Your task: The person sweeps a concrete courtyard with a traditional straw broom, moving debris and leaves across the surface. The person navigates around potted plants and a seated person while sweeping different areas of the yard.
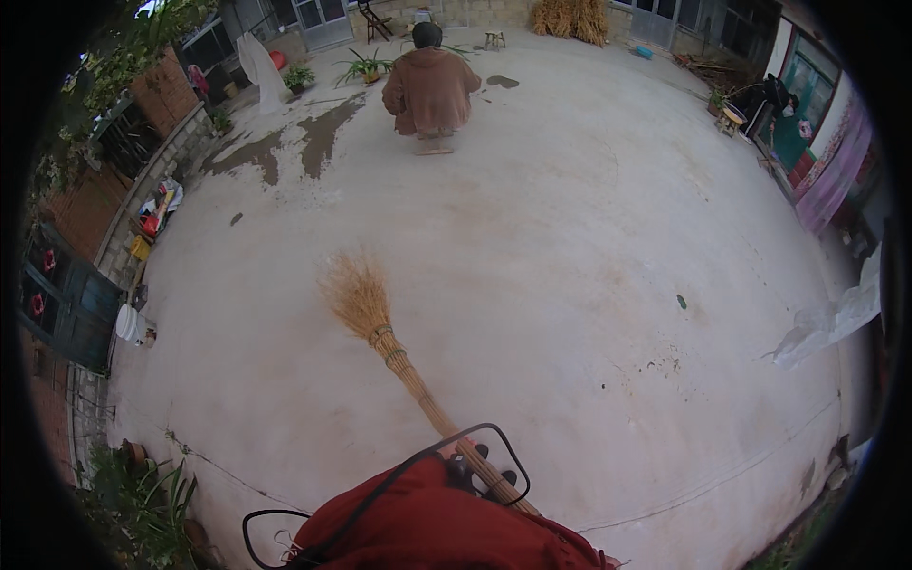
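Observation:
My left hand [452, 447], mostly hidden by the red sleeve [420, 479] and the broom, is closed around the handle of a straw broom [420, 390]. The broom slants from the lower middle up to the left, its splayed, slightly blurred bristles over the concrete ground. Its handle end passes behind my red clothing. A small skin-coloured patch at the bottom edge, right of the clothing, may be my right hand [611, 562]; what it does is hidden. A black cord or strap loops across the sleeve and handle. Dark shoes show partly beneath the handle.
A person [432, 89] in a brown jacket squats ahead, facing away. Wet patches [320, 135] lie left of them. Small debris [662, 367] and a green leaf [682, 302] lie to the right. A white bucket [132, 325] and potted plants line the left; translucent sheeting [830, 324] hangs at right.

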Motion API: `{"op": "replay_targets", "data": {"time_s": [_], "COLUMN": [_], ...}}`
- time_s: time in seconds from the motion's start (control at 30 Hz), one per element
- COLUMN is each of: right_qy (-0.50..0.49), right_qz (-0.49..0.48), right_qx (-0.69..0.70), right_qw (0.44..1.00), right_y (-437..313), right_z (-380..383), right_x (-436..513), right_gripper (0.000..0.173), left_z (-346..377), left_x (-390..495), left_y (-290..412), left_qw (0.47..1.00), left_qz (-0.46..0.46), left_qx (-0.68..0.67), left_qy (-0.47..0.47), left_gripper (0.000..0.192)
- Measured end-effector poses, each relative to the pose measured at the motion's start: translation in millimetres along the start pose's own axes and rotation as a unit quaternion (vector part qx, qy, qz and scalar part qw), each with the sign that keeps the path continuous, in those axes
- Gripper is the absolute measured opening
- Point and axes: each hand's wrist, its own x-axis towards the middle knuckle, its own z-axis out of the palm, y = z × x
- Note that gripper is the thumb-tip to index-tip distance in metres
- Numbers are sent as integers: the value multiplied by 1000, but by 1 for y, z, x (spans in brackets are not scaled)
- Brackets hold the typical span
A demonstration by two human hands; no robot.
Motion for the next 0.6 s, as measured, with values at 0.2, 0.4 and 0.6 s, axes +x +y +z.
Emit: {"op": "replay_targets", "data": {"time_s": [0.2, 0.4, 0.6], "right_qy": [5, -37, -63], "right_qz": [-98, -164, -202], "right_qx": [-33, -63, -50], "right_qw": [995, 984, 976], "right_y": [26, 27, 25], "right_z": [-5, -16, -29], "right_x": [45, 66, 89], "right_gripper": [31, 36, 34], "left_z": [-23, -62, -81], "left_x": [-41, -94, -133], "left_y": [-23, -91, -144], "left_qw": [987, 979, 965], "left_qz": [-5, 57, 68], "left_qx": [-71, -12, -136], "left_qy": [145, 193, 214], "left_gripper": [31, 29, 30]}}
